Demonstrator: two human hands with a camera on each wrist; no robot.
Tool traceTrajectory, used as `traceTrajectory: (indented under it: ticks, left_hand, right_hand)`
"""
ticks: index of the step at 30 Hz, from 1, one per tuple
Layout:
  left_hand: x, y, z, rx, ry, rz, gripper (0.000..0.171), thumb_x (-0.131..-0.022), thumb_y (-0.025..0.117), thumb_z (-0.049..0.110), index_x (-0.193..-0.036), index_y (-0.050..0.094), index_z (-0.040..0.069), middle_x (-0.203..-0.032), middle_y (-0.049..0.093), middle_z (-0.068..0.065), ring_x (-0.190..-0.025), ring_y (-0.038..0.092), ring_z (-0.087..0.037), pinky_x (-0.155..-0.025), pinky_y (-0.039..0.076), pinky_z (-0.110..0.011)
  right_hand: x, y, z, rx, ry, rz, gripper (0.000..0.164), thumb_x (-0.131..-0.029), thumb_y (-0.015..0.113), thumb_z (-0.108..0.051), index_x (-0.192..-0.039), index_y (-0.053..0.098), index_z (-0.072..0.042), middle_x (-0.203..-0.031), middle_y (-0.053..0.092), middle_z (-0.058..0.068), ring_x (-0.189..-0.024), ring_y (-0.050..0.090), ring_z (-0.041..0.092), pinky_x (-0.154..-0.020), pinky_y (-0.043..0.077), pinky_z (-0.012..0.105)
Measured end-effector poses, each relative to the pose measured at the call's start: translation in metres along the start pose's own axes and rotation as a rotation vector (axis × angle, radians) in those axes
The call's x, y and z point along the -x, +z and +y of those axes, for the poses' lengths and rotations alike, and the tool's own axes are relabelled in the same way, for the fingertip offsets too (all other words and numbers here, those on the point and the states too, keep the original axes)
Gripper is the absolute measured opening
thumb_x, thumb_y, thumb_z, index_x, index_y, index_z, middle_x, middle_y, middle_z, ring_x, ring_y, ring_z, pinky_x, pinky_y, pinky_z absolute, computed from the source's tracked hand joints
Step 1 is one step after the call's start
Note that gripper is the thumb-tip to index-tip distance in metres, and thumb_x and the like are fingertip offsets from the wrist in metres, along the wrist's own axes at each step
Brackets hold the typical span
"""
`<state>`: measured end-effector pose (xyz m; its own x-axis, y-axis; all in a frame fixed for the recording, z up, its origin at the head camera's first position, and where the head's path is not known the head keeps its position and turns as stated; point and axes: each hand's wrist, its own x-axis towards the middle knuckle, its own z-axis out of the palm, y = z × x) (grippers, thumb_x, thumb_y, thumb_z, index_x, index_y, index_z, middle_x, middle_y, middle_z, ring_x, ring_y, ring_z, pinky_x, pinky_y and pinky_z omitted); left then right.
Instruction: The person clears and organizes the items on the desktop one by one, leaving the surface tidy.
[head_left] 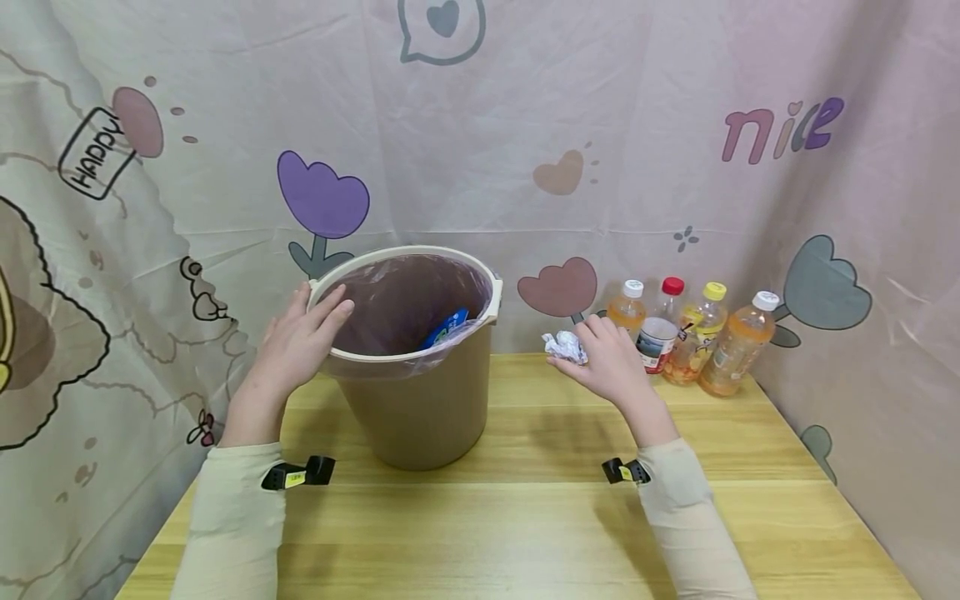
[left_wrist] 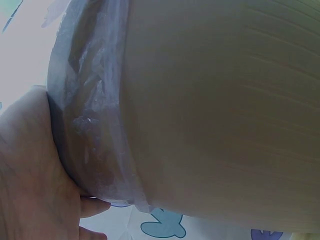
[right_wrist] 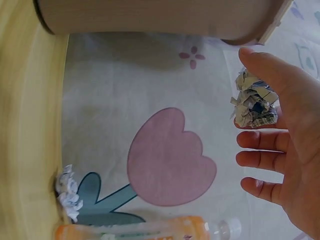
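Note:
My left hand [head_left: 296, 350] grips the left rim of a brown trash can [head_left: 420, 408] lined with a clear plastic bag [left_wrist: 95, 100]. In the left wrist view the palm lies against the rim, and two fingertips show past it. Inside the can lies a blue wrapper-like item [head_left: 446, 327]. To the can's right, above the table, my right hand [head_left: 615, 362] holds a crumpled paper ball [right_wrist: 254, 100] between thumb and forefinger; its other fingers are apart. A second crumpled paper ball [right_wrist: 69, 192] rests on the table, near a bottle, in the right wrist view.
Behind and right of my right hand stand several drink bottles: one with a red cap [head_left: 660, 333], one with a yellow cap [head_left: 696, 337] and white-capped ones [head_left: 738, 346]. The wooden table [head_left: 480, 533] meets a patterned curtain [head_left: 480, 150] at the back.

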<state>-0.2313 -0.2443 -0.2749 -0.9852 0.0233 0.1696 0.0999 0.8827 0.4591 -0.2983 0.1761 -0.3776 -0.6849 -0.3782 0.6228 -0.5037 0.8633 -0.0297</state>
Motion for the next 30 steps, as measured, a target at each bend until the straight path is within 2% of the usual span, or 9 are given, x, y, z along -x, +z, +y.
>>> traceTrajectory:
  ticks: [3, 5, 10, 12, 15, 20, 30]
  left_hand:
    - [0.0, 0.0, 0.0, -0.002, -0.002, -0.002, 0.074, -0.098, 0.016, 0.067, -0.156, 0.022, 0.022, -0.162, -0.006, -0.025, -0.148, -0.003, -0.051, -0.111, 0.0, -0.075]
    - [0.0, 0.0, 0.0, -0.003, -0.002, -0.004, 0.074, -0.098, 0.016, 0.067, -0.156, 0.022, 0.022, -0.162, -0.006, -0.025, -0.148, -0.003, -0.051, -0.111, 0.0, -0.076]
    - [0.0, 0.0, 0.001, -0.003, -0.006, -0.008, 0.074, -0.098, 0.016, 0.067, -0.156, 0.022, 0.022, -0.162, -0.007, -0.024, -0.149, -0.003, -0.049, -0.111, 0.001, -0.075]
    - [0.0, 0.0, 0.001, -0.004, -0.009, -0.01, 0.074, -0.098, 0.016, 0.067, -0.156, 0.021, 0.022, -0.162, -0.007, -0.024, -0.149, -0.003, -0.049, -0.112, 0.001, -0.075]
    - [0.0, -0.001, 0.001, -0.006, -0.009, -0.01, 0.073, -0.098, 0.016, 0.067, -0.156, 0.021, 0.022, -0.162, -0.007, -0.024, -0.148, -0.003, -0.05, -0.112, 0.001, -0.075]
    - [0.0, 0.0, 0.001, -0.006, -0.007, -0.012, 0.073, -0.098, 0.016, 0.067, -0.156, 0.022, 0.022, -0.162, -0.007, -0.025, -0.149, -0.003, -0.049, -0.111, 0.001, -0.075]
    - [0.001, -0.001, 0.001, 0.004, -0.003, -0.006, 0.075, -0.098, 0.016, 0.067, -0.156, 0.022, 0.021, -0.162, -0.007, -0.025, -0.149, -0.004, -0.048, -0.111, -0.001, -0.075]
  right_hand:
    - [-0.006, -0.003, -0.002, 0.003, -0.025, 0.01, 0.081, -0.083, 0.034, -0.084, -0.093, 0.061, -0.008, -0.09, 0.055, 0.007, -0.082, 0.053, 0.027, -0.064, 0.042, 0.04]
    - [-0.009, -0.005, -0.003, 0.005, -0.038, 0.013, 0.082, -0.083, 0.03, -0.084, -0.094, 0.061, -0.008, -0.092, 0.055, 0.007, -0.083, 0.053, 0.028, -0.064, 0.042, 0.039]
    - [-0.019, -0.01, -0.006, 0.02, -0.071, 0.03, 0.062, -0.081, 0.062, -0.068, -0.095, 0.061, -0.008, -0.093, 0.058, 0.008, -0.084, 0.054, 0.028, -0.064, 0.042, 0.04]
    - [-0.023, -0.012, -0.007, 0.026, -0.084, 0.04, 0.055, -0.078, 0.069, -0.06, -0.095, 0.062, -0.008, -0.094, 0.058, 0.009, -0.085, 0.054, 0.028, -0.063, 0.042, 0.04]
    - [-0.029, -0.016, -0.009, 0.034, -0.107, 0.053, 0.054, -0.078, 0.07, -0.058, -0.095, 0.062, -0.007, -0.093, 0.058, 0.009, -0.084, 0.054, 0.028, -0.063, 0.042, 0.04]
    - [-0.039, -0.024, -0.012, 0.037, -0.136, 0.061, 0.056, -0.081, 0.065, -0.061, -0.096, 0.061, -0.007, -0.093, 0.057, 0.009, -0.085, 0.053, 0.029, -0.064, 0.041, 0.039]
    - [-0.057, -0.035, -0.023, 0.051, -0.186, 0.133, 0.052, -0.077, 0.073, -0.055, -0.09, 0.06, -0.007, -0.093, 0.057, 0.009, -0.083, 0.053, 0.028, -0.061, 0.043, 0.04]
